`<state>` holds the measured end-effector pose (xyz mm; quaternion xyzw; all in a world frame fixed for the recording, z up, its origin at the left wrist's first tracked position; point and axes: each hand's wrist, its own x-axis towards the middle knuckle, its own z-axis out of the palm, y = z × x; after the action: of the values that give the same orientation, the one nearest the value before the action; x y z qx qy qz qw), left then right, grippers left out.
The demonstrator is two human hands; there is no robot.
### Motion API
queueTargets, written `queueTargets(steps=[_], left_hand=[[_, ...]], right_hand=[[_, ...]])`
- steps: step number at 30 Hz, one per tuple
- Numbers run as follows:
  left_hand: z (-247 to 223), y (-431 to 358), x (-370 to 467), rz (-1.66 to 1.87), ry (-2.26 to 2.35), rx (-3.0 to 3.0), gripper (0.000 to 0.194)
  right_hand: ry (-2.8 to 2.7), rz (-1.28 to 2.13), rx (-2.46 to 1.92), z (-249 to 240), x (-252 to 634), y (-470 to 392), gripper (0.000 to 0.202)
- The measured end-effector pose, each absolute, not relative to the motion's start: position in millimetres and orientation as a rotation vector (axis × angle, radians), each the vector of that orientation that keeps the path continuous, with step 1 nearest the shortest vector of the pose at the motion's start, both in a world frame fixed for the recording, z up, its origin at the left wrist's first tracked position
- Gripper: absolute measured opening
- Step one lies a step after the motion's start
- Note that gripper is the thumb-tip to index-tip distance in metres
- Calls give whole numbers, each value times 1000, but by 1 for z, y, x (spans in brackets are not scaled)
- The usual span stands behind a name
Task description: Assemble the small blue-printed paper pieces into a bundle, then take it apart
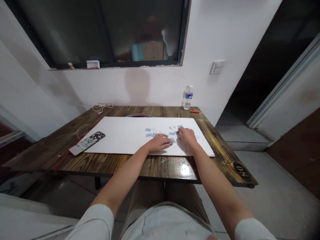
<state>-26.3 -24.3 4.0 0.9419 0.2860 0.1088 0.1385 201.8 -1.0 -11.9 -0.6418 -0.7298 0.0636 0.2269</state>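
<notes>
A large white board (125,133) lies flat on the wooden table, with several small blue drawn marks (148,135) around its middle and right. My left hand (158,143) rests on the board with its fingers stretched out, partly covering some marks. To the right, my right hand (187,136) is bent over the board among the marks, its fingers drawn together at the tips. A small dark patch shows by those fingertips; whether it is a held thing or a smudge is unclear.
A phone in a patterned case (87,143) overlaps the board's left edge. At the back stand a plastic bottle (187,98) and a red pen (194,112). A white cable (101,106) lies at the back left. The wooden table (165,166) has its front edge near my lap.
</notes>
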Motion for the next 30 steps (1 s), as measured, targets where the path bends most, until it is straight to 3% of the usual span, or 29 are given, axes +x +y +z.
queueTargets(steps=[13, 18, 30], left_hand=[[6, -26, -24, 409, 791, 2719, 33], [5, -25, -25, 421, 786, 2736, 32], [9, -24, -26, 435, 831, 2742, 32]], right_hand=[[-2271, 129, -1612, -30, 186, 3, 40], [-2240, 63, -1591, -23, 188, 2, 34], [-2196, 59, -1587, -13, 192, -4, 39]])
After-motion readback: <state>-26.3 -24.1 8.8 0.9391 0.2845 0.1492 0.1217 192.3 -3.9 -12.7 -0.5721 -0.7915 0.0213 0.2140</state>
